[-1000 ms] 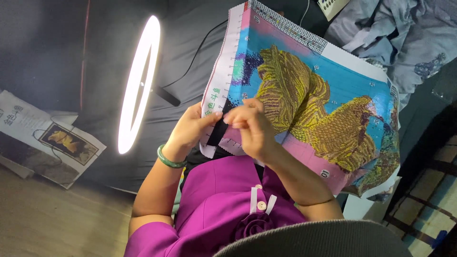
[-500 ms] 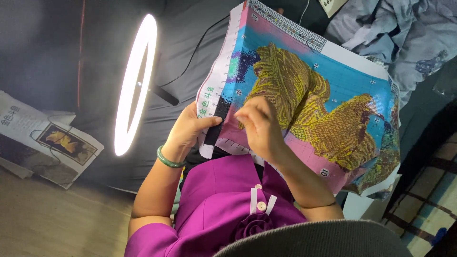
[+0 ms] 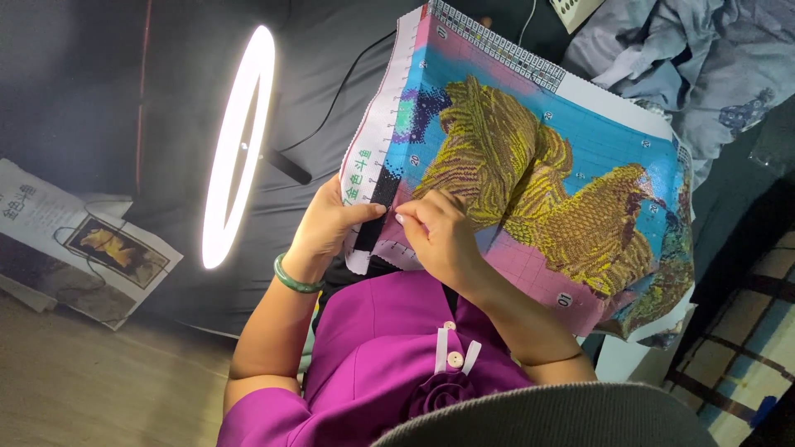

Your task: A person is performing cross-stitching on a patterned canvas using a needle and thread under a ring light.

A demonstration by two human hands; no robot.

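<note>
We are mid-stitch: our left hand (image 3: 331, 228) grips the colourful cross-stitch canvas (image 3: 530, 174) edge; right hand (image 3: 439, 240) fingers pinch, probably a needle, next drawn carefully through.

A bright ring lamp lights a dark room.

The ring lamp (image 3: 234, 149) glows so white that it has no detail, and a soft haze spreads around it. Its light falls on the colourful canvas (image 3: 530, 165) and the left hand (image 3: 327, 228), which look clear and sharp. The dark cloth (image 3: 91, 91) behind stays dim and smooth. The grey shape (image 3: 546, 418) at the bottom edge is blurry. The floor (image 3: 99, 381) looks dull.
</note>
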